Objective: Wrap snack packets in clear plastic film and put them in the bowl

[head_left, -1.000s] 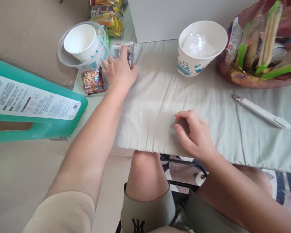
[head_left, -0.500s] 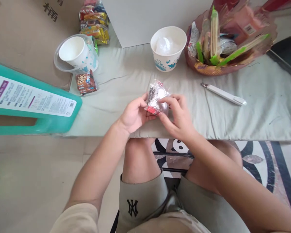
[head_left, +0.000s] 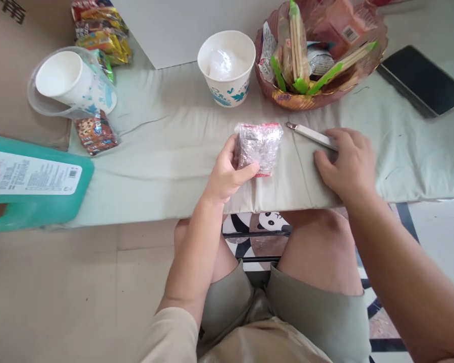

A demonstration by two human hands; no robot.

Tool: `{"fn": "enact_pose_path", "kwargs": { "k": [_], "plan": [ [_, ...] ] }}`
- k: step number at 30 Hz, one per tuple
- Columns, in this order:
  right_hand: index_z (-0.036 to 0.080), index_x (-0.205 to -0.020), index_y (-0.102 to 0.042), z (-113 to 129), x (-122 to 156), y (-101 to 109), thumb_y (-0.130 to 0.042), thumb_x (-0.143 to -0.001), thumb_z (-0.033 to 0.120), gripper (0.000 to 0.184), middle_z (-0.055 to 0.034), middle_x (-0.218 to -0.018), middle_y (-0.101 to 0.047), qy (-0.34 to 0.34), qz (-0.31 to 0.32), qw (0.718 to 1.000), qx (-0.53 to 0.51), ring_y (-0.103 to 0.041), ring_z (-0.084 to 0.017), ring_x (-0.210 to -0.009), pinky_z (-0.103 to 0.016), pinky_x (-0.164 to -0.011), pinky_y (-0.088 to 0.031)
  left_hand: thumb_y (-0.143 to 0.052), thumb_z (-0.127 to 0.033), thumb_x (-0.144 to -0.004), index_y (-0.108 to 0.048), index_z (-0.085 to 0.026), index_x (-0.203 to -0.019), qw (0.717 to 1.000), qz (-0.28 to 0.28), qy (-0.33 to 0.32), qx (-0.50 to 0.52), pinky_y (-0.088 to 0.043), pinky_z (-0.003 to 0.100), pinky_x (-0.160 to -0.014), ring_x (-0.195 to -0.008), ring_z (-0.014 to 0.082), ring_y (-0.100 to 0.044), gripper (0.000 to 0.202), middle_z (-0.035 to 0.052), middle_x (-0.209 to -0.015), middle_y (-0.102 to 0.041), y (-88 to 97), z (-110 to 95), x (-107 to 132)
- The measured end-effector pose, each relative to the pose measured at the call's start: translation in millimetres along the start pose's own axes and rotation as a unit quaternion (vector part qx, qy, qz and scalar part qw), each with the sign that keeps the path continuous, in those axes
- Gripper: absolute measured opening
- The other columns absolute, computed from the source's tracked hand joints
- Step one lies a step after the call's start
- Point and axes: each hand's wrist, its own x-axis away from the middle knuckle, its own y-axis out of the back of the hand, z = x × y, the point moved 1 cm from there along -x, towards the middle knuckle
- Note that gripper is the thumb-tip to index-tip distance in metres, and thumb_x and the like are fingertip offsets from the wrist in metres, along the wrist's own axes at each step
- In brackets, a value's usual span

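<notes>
In my left hand (head_left: 225, 174) is a small bubble-wrapped packet (head_left: 263, 148) with red edges, held above the cloth. The thumb presses on its near face, and the other fingers are behind it. The wrap hides what is inside. A slim white-handled tool with a metal tip (head_left: 310, 135), apparently a utility knife, lies on the cloth to the right. Over its right end is my right hand (head_left: 350, 164), thumb and forefinger apart on either side of the handle; the hand covers that end.
Behind the packet stands a paper cup (head_left: 230, 93) with clear plastic inside. A glass bowl (head_left: 306, 101) of packaged snacks and a black phone (head_left: 426, 78) are to the right. On the left are a tipped paper cup (head_left: 60, 75), a cookie packet (head_left: 94, 133) and a green jug (head_left: 75, 191).
My right hand has let go of the wrapped packet and moved right to the white-handled tool. My left hand now holds the packet alone, turned flatter to view. The camera view has swung rightward.
</notes>
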Motion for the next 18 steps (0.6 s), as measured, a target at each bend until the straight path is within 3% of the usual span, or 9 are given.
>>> {"fn": "enact_pose_path", "kwargs": {
  "k": [3,7,10,13,18],
  "plan": [
    [0.023,-0.11,-0.068,-2.9,1.6,-5.5,-0.054,-0.092,0.034,0.025,-0.0162,-0.124,-0.07,-0.002,0.011,1.0,0.014,-0.06,-0.039,-0.121,-0.058,-0.102,-0.044,-0.079,-0.06,-0.08,-0.048,-0.031,-0.139,0.997,-0.041,-0.029,-0.053,-0.062,0.037,-0.079,-0.093,0.0228,-0.072,0.073,0.0039,-0.104,-0.069,4.6,3.3,6.8],
    [0.023,-0.108,-0.067,0.9,5.5,-8.7,-0.049,-0.095,0.035,0.025,-0.0153,-0.105,-0.072,0.027,-0.013,1.0,0.009,-0.064,-0.036,-0.105,-0.054,-0.096,-0.047,-0.067,-0.053,-0.093,-0.047,-0.03,-0.14,0.984,-0.092,-0.054,-0.146,-0.06,0.032,-0.07,-0.075,0.0163,-0.069,0.055,0.001,-0.089,-0.069,8.8,-3.4,15.2],
    [0.023,-0.108,-0.067,0.4,6.0,-7.4,-0.049,-0.095,0.035,0.025,-0.0136,-0.098,-0.071,0.041,-0.017,0.999,-0.018,-0.065,-0.034,-0.097,-0.05,-0.09,-0.048,-0.065,-0.046,-0.094,-0.054,-0.027,-0.136,0.968,-0.107,-0.074,-0.216,-0.061,0.034,-0.083,-0.096,0.0202,-0.072,0.048,0.0065,-0.111,-0.072,10.9,-9.6,15.9],
    [0.025,-0.104,-0.068,1.6,6.9,-2.2,-0.051,-0.094,0.034,0.021,-0.0094,-0.09,-0.069,0.038,-0.035,0.997,-0.052,-0.066,-0.029,-0.084,-0.042,-0.079,-0.049,-0.074,-0.037,-0.085,-0.055,-0.025,-0.138,0.95,-0.101,-0.085,-0.283,-0.058,0.038,-0.099,-0.118,0.026,-0.068,0.057,0.0091,-0.133,-0.067,11.3,-11.0,13.2],
    [0.024,-0.077,-0.064,35.0,5.6,15.2,-0.052,-0.094,0.03,0.021,0.0006,-0.058,-0.053,0.043,-0.038,0.985,-0.162,-0.052,-0.017,-0.054,-0.032,-0.058,-0.04,-0.073,-0.028,-0.085,-0.051,-0.025,-0.141,0.942,-0.097,-0.069,-0.313,-0.056,0.039,-0.108,-0.124,0.0264,-0.067,0.06,0.0085,-0.138,-0.067,9.2,-6.0,9.9]
  ]
}}
